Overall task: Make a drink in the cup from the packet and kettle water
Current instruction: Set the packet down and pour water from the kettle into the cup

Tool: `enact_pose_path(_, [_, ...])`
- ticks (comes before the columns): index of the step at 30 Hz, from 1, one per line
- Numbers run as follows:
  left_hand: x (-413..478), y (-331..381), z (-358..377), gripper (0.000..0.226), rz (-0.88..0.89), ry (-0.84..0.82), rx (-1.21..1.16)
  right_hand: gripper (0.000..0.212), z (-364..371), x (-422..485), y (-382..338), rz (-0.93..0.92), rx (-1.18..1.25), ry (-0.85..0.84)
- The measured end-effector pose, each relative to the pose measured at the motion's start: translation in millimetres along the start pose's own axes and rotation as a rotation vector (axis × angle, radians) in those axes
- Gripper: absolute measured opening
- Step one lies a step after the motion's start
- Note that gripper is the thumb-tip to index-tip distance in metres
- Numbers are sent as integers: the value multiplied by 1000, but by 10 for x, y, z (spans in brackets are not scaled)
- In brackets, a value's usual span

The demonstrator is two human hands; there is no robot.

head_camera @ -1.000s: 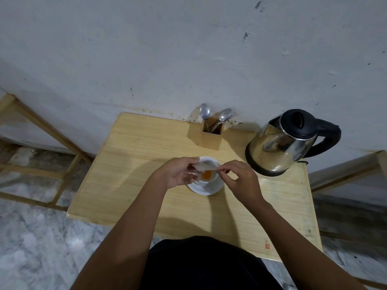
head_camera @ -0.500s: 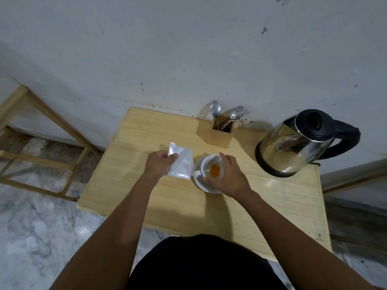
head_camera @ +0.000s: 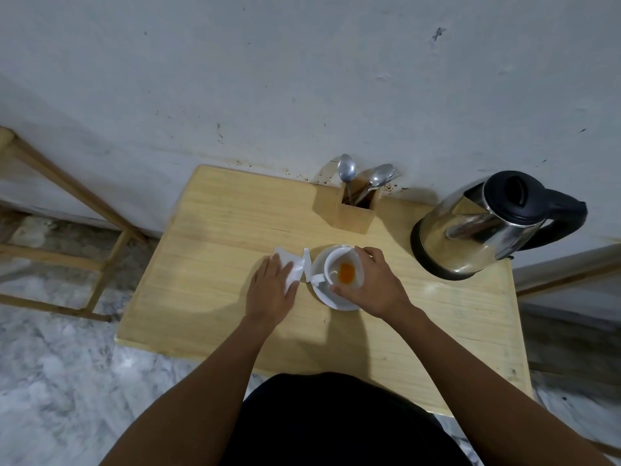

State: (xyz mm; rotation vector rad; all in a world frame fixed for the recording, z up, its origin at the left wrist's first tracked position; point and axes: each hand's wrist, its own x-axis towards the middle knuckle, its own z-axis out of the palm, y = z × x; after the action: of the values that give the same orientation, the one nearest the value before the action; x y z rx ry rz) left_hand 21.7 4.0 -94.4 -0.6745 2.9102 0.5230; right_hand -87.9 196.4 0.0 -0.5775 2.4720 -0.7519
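Cup [head_camera: 342, 269] holding orange powder sits on its saucer [head_camera: 336, 299], steadied by the curled right hand [head_camera: 373, 284], while the left hand [head_camera: 270, 290] lies flat, fingers together, on the emptied packet [head_camera: 292, 264], likely setting it aside.

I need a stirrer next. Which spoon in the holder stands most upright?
The left spoon in the wooden holder: its bowl points straight up near the wall, while the other spoon leans off to the right toward the kettle.

White cup [head_camera: 342, 264] holding orange powder [head_camera: 346, 272], steel-and-black kettle [head_camera: 484, 227]
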Motion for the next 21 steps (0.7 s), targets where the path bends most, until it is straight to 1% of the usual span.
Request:
enact_pose_path(3, [-44,-40,93,57,5,-28,51,93,-5,1,-7,3,7,-3])
enact_pose_path(6, [-25,55,65,55,-69,-44,73,88,-2,-14,-7,1,9,-4])
enact_pose_path(9, [52,162,50,56,-167,-113,74,87,14,-30,5,0,12,5])
enact_pose_path(12, [101,233,2,57,-195,-156,110,80,25,-22,24,-4,12,21])
enact_pose_path(14, [121,256,-59,55,-232,-133,48,79,28,-19,24,-5,13,24])
enact_pose_path(15, [115,269,-96,53,-238,-73,2,80,31,-16,22,-5,17,22])
enact_pose_path(16, [96,291,-140,50,-212,12,-49,81,36,-12,20,-4,21,20])
enact_pose_path(18, [41,382,-216,42,-67,147,-197,85,24,-21,42,-2,27,15])
enact_pose_path(19, [-4,448,-249,38,9,159,-294,85,15,-32,68,-6,33,20])
enact_pose_path(20, [-50,512,-280,35,53,137,-385,83,3,-48,91,-16,42,34])
enact_pose_path(21, [-83,565,-290,33,59,94,-451,79,-12,-73,115,-25,56,55])
